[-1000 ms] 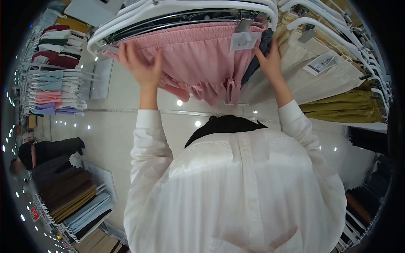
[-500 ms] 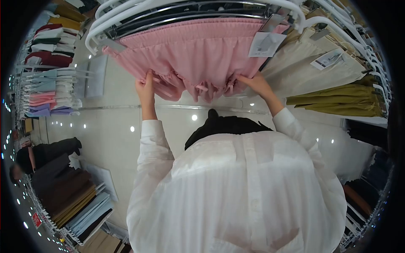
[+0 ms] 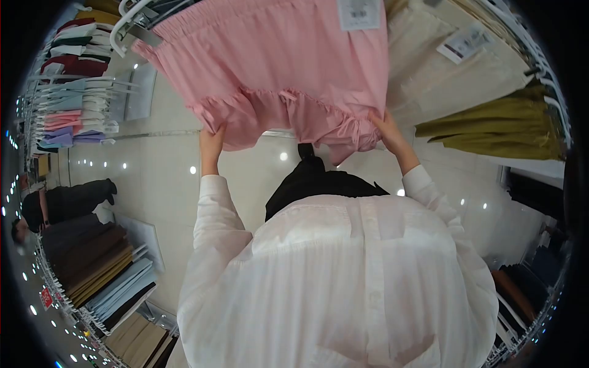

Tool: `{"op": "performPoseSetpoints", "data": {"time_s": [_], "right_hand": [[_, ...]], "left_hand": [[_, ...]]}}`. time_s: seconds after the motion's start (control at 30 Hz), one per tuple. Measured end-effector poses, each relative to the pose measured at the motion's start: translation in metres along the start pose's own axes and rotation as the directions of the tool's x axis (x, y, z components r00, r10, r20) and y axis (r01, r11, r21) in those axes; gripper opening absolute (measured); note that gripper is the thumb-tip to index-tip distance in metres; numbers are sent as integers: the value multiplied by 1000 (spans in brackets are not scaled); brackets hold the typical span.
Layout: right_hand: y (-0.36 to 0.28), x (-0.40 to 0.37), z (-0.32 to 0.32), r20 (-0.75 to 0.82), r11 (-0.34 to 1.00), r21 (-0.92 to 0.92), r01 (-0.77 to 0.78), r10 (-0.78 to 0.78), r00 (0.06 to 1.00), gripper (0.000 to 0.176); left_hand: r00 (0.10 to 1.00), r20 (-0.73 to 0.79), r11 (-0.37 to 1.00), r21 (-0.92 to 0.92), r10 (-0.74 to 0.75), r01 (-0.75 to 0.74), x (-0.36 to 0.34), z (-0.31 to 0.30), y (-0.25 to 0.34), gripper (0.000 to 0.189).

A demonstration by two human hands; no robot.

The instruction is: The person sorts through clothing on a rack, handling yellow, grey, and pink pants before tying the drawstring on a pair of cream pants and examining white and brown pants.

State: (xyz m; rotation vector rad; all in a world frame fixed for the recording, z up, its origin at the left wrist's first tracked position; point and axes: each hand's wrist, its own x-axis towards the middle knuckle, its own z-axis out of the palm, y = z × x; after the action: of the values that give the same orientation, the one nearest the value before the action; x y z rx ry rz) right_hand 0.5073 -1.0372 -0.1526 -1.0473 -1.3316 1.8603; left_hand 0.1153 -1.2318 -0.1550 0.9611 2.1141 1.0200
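Observation:
A pink skirt (image 3: 282, 55) with an elastic waistband hangs in front of me, a white tag (image 3: 359, 13) near its waist. Its lower part is gathered, with thin ties on it. My left hand (image 3: 211, 144) is closed on the lower left edge of the fabric. At the lower right edge, close to a small tie, my right hand (image 3: 388, 132) pinches the cloth. Between my hands the hem hangs loose in folds. Folds of fabric partly hide the fingertips of both hands.
Cream garments (image 3: 429, 67) with a tag and olive garments (image 3: 491, 132) hang to the right. Folded-over clothes (image 3: 80, 116) hang on a rack at left. A person in dark clothes (image 3: 73, 205) is at far left, near hanging trousers (image 3: 92, 264). Glossy tiles (image 3: 159, 184) cover the floor.
The pink skirt now fills more of the upper view and its hem looks more spread out. Its waistband and the hanger rail have shifted up. Both hands sit slightly lower, still holding the cloth.

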Motion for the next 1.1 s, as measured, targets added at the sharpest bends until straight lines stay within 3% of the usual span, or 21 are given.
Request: {"op": "performPoseSetpoints", "data": {"time_s": [0.03, 0.1, 0.17, 0.2, 0.23, 0.3, 0.37, 0.43, 0.47, 0.5, 0.53, 0.57, 0.63, 0.7, 0.77, 0.87, 0.93, 1.0, 1.03, 1.07, 1.1], "right_hand": [[2, -11, -8, -5, 1000, 2, 0, 0, 1000, 51], [10, -31, -31, 166, 886, -461, 47, 34, 986, 48], [46, -35, -58, 170, 836, -549, -20, 135, 976, 47], [45, -43, -58, 175, 768, -636, -75, 238, 956, 47], [42, -51, -58, 173, 770, -634, -75, 237, 956, 47], [30, -64, -51, 1, 870, -390, -301, 327, 945, 45], [31, -69, -49, 64, 920, -261, -292, 319, 946, 46], [18, -76, -33, 121, 949, -130, -287, 302, 946, 47], [3, -83, -22, 107, 953, -14, -304, 303, 947, 49], [-16, -91, -8, 93, 944, 103, -313, 304, 948, 51], [-32, -96, 2, 90, 948, 101, -303, 295, 951, 51], [-49, -100, 11, 200, 902, 231, -365, 324, 925, 53], [-72, -107, 29, 301, 839, 351, -416, 319, 899, 56], [-88, -113, 47, 245, 875, 413, -251, 159, 957, 57], [-103, -111, 56, 291, 831, 494, -255, 119, 949, 54], [-123, -111, 67, 438, 745, 582, -325, 49, 898, 48], [-135, -108, 77, 526, 713, 595, -370, 2, 850, 46], [-142, -102, 82, 343, 848, 513, -131, -63, 937, 46], [-139, -95, 76, 329, 846, 518, -123, -65, 942, 46], [-133, -87, 66, 351, 833, 548, -74, -149, 924, 47], [-127, -84, 61, 373, 817, 576, -26, -234, 898, 48]], "left_hand": [[993, -55, 992, -70, -106, 102, -10, 10, -20, 47], [973, -102, 971, -143, -205, 190, -31, 31, -44, 47], [934, -243, 839, -536, -262, 96, -58, 45, -61, 45], [881, -187, 768, -588, -435, 254, -68, 39, -56, 49], [882, -186, 770, -586, -433, 254, -77, 38, -51, 49], [911, -161, 519, -852, -379, 66, -89, 31, -32, 53], [936, -166, 577, -815, -309, 46, -98, 18, -28, 57], [888, -298, 802, -586, -350, 119, -116, 11, 18, 56], [903, -379, 928, -370, -201, 51, -106, 4, -15, 61], [903, -381, 927, -373, -197, 45, -111, 8, -11, 61], [825, -564, 999, 20, -26, 45, -118, 16, -2, 62], [729, -653, 909, 404, 206, 105, -120, 26, 7, 63], [700, -537, 850, 490, 471, -195, -117, 50, 7, 68], [962, -158, 944, -213, 223, -253, -119, 87, 21, 68], [886, 228, 891, -318, 404, -325, -141, 104, 81, 64], [781, 284, 798, -446, 556, -406, -143, 122, 124, 55], [747, 607, 956, -257, 273, -140, -120, 119, 138, 47], [828, 506, 896, -444, 241, 10, -115, 110, 167, 44], [901, 400, 773, -621, 167, 132, -114, 104, 183, 40], [895, 411, 775, -617, 172, 135, -109, 96, 194, 40], [890, 412, 609, -762, 194, 220, -103, 87, 203, 38]]}}
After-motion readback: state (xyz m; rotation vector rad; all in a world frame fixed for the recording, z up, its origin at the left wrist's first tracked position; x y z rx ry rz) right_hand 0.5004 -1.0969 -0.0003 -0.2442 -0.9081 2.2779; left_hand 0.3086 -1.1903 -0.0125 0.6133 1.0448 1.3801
